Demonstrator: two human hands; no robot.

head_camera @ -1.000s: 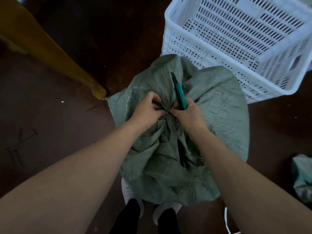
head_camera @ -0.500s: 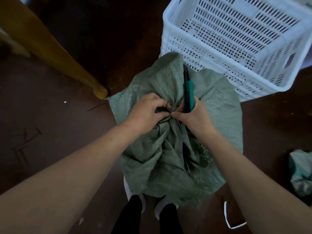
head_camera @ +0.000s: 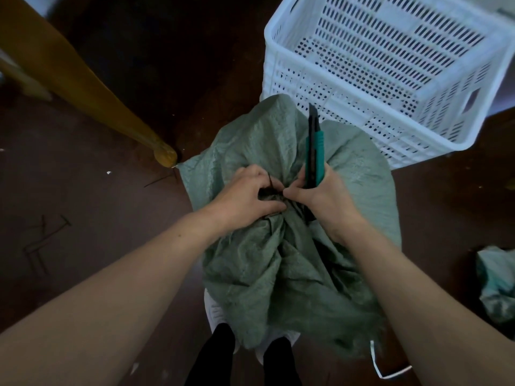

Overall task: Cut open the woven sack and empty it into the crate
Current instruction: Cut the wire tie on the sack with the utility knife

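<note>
A grey-green woven sack stands on the floor in front of my feet, its neck bunched and bound by a dark tie. My left hand grips the gathered neck at the tie. My right hand holds a teal and black utility knife, its tip pointing away from me, while thumb and forefinger pinch at the tie. A white perforated plastic crate sits empty just beyond the sack, to the upper right.
A yellow wooden furniture leg slants down to the floor left of the sack. Another crumpled greenish sack lies at the right edge. A white strap loop lies on the dark brown floor near my right foot.
The knife has swung from leaning left to nearly upright, and my right hand moved slightly right. Both hands keep working at the tied neck; the view shifted a little.
</note>
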